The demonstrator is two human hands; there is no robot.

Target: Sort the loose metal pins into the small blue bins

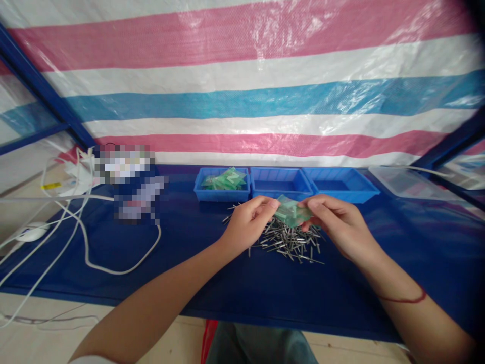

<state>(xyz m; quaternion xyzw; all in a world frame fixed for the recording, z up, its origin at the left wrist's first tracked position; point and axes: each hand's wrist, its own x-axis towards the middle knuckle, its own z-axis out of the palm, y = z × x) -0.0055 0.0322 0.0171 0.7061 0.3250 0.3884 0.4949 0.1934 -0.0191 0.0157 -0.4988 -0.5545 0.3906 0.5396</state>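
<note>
A small green see-through plastic bag (291, 212) is stretched between my two hands above the table. My left hand (250, 220) pinches its left edge between thumb and fingers. On the other side, my right hand (335, 222) grips the right edge the same way. What the bag may contain is too blurred to tell. Just below lies a loose pile of thin metal pins like rivets (290, 245), partly hidden by the bag and my hands. Behind my left hand, several similar green bags (229, 178) fill the left blue bin (216, 195).
Beside it stand a middle blue bin (282, 193) and a right blue bin (352, 196), against a striped sheet (242, 106). A clear plastic lid or tray (409, 183) lies at the right. White cables (85, 247) loop over the table's left side, near a pixelated area.
</note>
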